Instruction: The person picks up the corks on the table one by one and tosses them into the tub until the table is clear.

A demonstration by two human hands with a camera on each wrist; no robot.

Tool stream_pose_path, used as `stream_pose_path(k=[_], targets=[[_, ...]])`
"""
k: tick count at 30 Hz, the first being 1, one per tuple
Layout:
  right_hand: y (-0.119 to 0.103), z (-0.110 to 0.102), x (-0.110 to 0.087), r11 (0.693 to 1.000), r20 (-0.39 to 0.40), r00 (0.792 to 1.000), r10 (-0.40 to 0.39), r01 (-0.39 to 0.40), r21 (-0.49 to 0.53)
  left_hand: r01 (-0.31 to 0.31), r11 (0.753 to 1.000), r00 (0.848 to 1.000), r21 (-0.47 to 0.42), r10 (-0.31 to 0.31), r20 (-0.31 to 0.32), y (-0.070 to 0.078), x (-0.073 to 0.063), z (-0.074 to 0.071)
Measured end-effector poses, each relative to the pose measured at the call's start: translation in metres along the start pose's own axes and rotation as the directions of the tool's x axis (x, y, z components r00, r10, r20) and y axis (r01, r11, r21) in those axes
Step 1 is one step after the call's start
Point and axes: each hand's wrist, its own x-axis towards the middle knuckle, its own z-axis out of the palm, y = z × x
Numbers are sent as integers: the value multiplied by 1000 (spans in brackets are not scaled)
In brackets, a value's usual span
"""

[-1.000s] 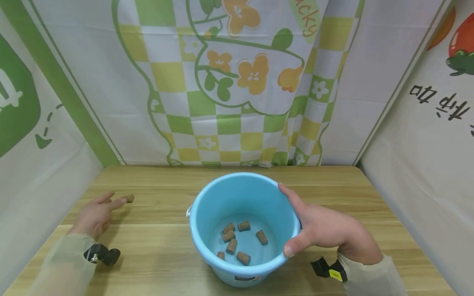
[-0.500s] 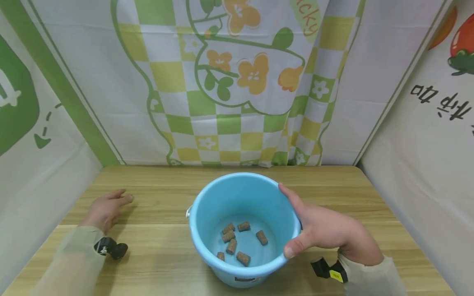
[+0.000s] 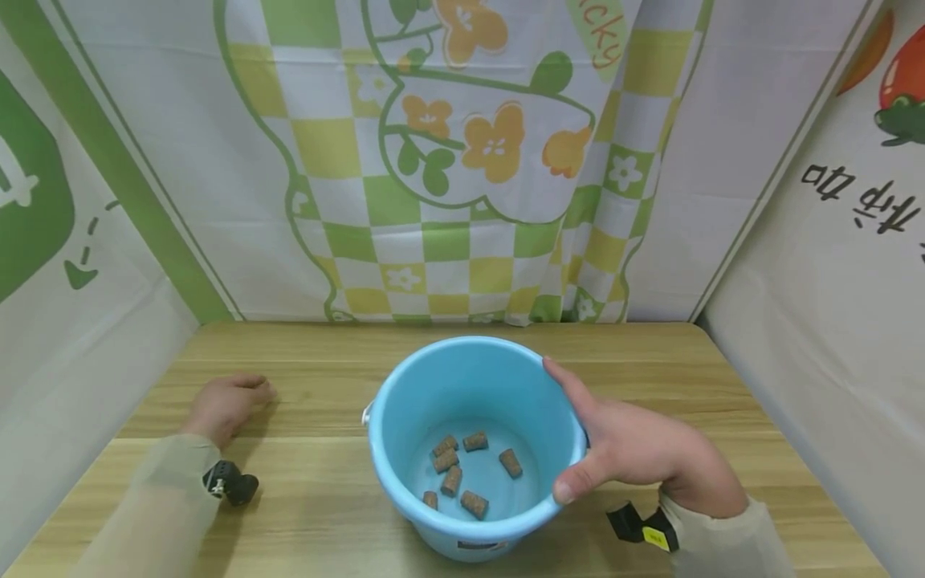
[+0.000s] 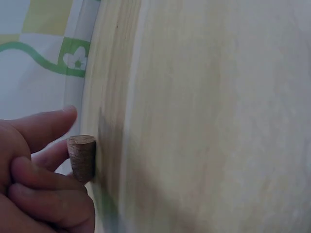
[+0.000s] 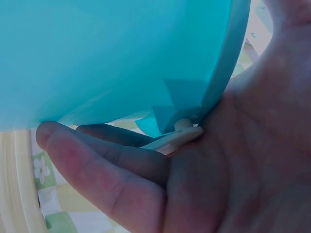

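Note:
In the head view my left hand (image 3: 230, 404) is low over the left of the table, hiding the cork under it. The left wrist view shows that brown cork (image 4: 83, 158) against the index finger, the thumb apart above it and the other fingers bent in below. My right hand (image 3: 636, 445) grips the rim of a light blue bucket (image 3: 470, 526), thumb at the near side and fingers round the outside. Several corks (image 3: 474, 504) lie on the bucket's floor. In the right wrist view the fingers (image 5: 107, 179) pass beneath the bucket's white handle end (image 5: 177, 140).
The wooden table (image 3: 325, 498) ends at a back curtain (image 3: 462, 241) with green and yellow checks. White printed cloth walls (image 3: 817, 321) close in both sides. Part of the bucket's white handle (image 3: 367, 413) shows at its left rim.
My left hand has moved a little to the right and come over the cork, which showed by its fingertip one second ago. The right hand and bucket have stayed put.

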Motion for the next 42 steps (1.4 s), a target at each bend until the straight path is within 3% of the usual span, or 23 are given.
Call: stream_pose_path(k=[4,6,12,17,26,34,37,42], targets=[[-1,-1,0,1000,10,1000,-3,3,0,-46,980,998,196,52,-24,12,-6,2],[-1,-1,0,1000,14,1000,0,0,6,-63,965,997,253,72,-23,17,-9,2],[0,-1,0,1000,9,1000,-1,1,1,-81,928,995,363,98,-29,26,-11,4],[0,-1,0,1000,0,1000,7,-7,-16,-73,902,996,425,90,-19,24,-10,1],[0,-1,0,1000,11,1000,0,0,-1,-88,895,990,437,126,-59,15,-16,-7],[0,0,0,1000,11,1000,1,-1,7,-87,897,987,433,138,-88,13,-21,-4],[1,0,0,1000,14,1000,-7,7,20,-75,921,994,383,101,-49,17,-23,-1],[2,-1,1,999,17,999,-30,30,20,-39,978,998,205,27,61,19,-24,3]])
